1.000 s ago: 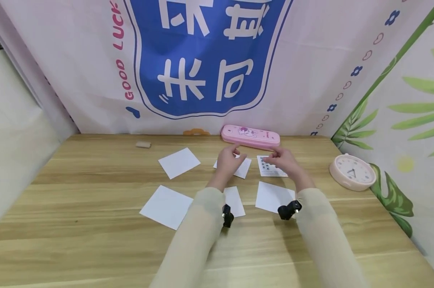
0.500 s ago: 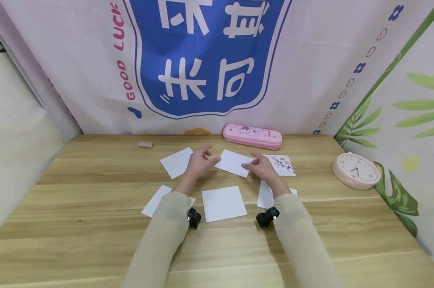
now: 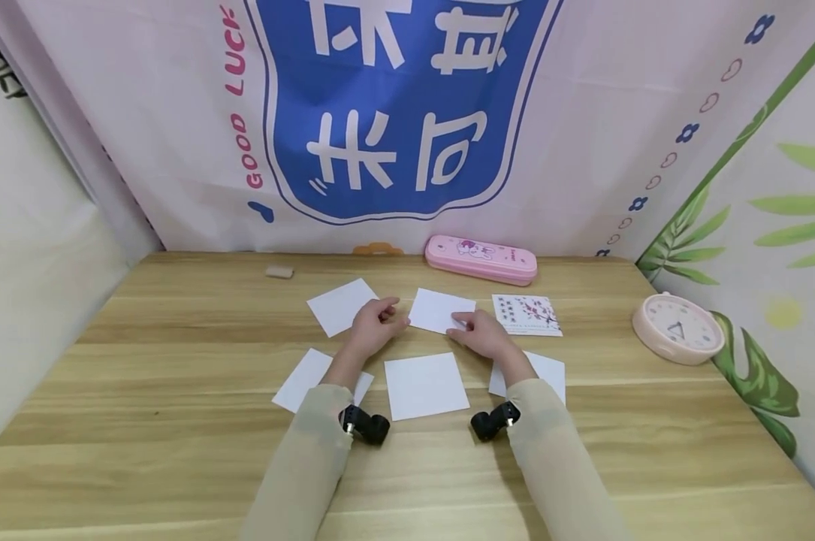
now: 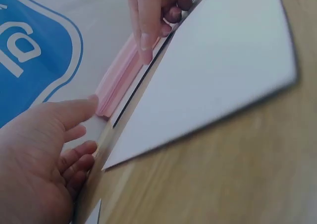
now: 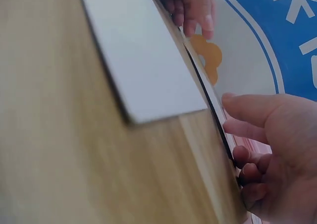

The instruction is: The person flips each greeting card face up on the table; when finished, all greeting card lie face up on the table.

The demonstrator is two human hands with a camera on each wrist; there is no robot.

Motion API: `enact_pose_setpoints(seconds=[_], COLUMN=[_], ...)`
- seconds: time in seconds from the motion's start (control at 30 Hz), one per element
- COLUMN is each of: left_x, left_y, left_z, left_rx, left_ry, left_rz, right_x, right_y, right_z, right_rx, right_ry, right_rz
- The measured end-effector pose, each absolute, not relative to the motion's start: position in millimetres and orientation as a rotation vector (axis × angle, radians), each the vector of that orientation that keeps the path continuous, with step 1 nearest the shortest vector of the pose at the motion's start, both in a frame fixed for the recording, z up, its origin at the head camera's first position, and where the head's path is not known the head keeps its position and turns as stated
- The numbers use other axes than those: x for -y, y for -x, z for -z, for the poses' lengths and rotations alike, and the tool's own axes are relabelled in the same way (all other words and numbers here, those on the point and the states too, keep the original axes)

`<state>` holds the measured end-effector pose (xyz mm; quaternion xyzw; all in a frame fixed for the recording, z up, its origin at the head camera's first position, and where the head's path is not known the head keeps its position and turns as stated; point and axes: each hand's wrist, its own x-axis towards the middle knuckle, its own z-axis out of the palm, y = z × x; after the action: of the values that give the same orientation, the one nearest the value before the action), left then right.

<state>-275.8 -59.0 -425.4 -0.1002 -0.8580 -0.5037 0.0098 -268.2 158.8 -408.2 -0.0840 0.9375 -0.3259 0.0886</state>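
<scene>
head view: far middle card (image 3: 441,304) lies squarer now, seemingly better aligned, left hand (image 3: 373,326) just beside it, right hand (image 3: 483,335) at its right edge. left wrist: fingers (image 4: 74,112) loosely parted, holding nothing. right wrist: fingers (image 5: 252,108) likewise parted, no grip apparent.

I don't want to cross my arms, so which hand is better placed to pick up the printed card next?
Probably your right hand: it's nearer the printed card, while your left hand is at the opposite end of the blank card between them.
</scene>
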Motion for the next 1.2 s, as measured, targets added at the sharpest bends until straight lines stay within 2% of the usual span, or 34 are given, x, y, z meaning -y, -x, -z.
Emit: enact_pose_setpoints(seconds=[0.47,0.83,1.2], left_x=[50.7,48.3,44.9], left_y=[268.8,268.0,269.3], left_z=[426.5,426.3,425.7], left_rx=[2.903,3.002,3.066], left_ry=[0.387,0.364,0.286], left_rz=[0.943,0.752,0.798], right_x=[-153.9,-152.9,-153.7], right_y=[263.5,262.5,264.3], right_z=[414.3,413.3,412.7], right_rx=[-2.936,-2.973,-2.919], right_ry=[0.247,0.204,0.177], right_rz=[0.901,0.877,0.899])
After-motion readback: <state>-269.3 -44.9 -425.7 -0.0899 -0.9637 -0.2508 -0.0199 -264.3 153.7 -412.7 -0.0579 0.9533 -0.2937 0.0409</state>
